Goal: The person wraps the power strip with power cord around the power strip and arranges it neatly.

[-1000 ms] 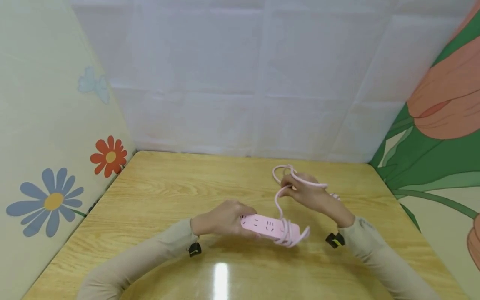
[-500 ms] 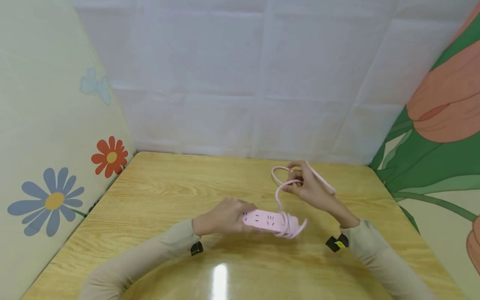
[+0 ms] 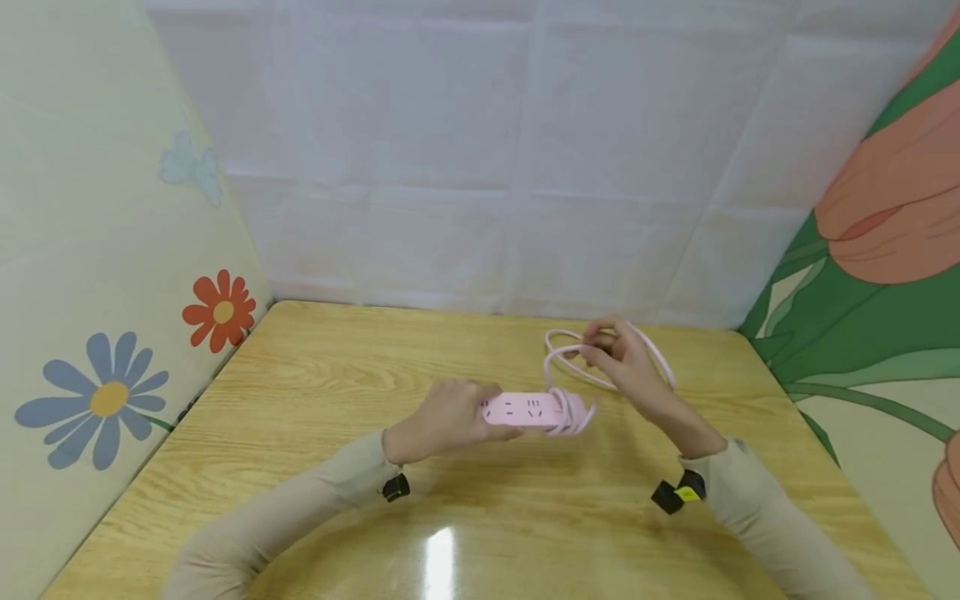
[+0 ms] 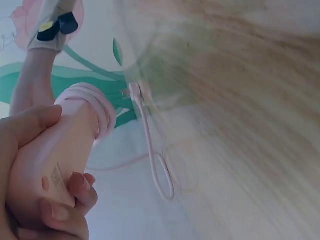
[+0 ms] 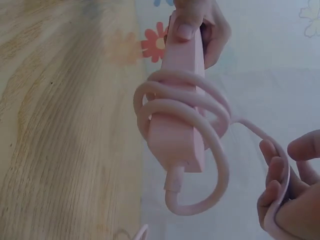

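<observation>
My left hand grips one end of a pink power strip, thumb on one side and fingers curled round the other. Its sockets face up in the head view. Several loops of pink cord are wound round the strip's far end, where the cord comes out. From these loops the cord runs to my right hand, which pinches it between thumb and fingers and has more of it lying across the palm. In the left wrist view the plug rests on the table, with loose cord trailing from it.
The wood-grain table spreads under both hands. A white sheet hangs behind it, and walls with painted flowers border the left and right sides. Slack cord loops near the table's back edge.
My left hand has lifted the power strip away from me and levelled it. My right hand has shifted slightly up and to the right, with the cord still in its fingers.
</observation>
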The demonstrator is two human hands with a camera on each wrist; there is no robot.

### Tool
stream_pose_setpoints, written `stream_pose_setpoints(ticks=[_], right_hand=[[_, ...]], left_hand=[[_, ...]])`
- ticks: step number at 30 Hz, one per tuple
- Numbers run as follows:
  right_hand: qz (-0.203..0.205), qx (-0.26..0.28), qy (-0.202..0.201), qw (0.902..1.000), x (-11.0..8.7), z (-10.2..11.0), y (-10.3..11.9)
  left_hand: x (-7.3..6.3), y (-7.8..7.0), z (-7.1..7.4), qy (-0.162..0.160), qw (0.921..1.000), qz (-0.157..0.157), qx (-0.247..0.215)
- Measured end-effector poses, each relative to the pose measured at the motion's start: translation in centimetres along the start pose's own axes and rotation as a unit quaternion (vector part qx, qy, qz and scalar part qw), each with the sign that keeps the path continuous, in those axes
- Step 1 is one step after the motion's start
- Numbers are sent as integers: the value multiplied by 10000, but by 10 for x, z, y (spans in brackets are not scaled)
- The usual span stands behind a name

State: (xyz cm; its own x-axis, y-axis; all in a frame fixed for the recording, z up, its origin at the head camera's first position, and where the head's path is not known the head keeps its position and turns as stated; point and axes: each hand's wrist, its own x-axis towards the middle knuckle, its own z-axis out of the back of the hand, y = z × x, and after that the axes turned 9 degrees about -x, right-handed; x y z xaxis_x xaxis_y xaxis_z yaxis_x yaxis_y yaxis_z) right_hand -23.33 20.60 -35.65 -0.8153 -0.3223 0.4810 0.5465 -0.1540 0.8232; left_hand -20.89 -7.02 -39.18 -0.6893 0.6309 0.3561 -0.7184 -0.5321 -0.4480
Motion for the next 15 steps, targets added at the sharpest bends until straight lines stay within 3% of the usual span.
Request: stream_pose_setpoints(ticks=[4, 10, 15], right_hand=[[-209, 5, 308, 9993, -2, 2, 4], [-319, -341, 761, 9960, -6, 3, 10], [-544, -243, 808, 9949, -8, 0, 19]], left_hand=[[0, 9, 6, -250, 9992, 173, 264], [3, 21, 10, -640, 9969, 186, 408], [6, 24, 15, -782, 9958, 211, 437]])
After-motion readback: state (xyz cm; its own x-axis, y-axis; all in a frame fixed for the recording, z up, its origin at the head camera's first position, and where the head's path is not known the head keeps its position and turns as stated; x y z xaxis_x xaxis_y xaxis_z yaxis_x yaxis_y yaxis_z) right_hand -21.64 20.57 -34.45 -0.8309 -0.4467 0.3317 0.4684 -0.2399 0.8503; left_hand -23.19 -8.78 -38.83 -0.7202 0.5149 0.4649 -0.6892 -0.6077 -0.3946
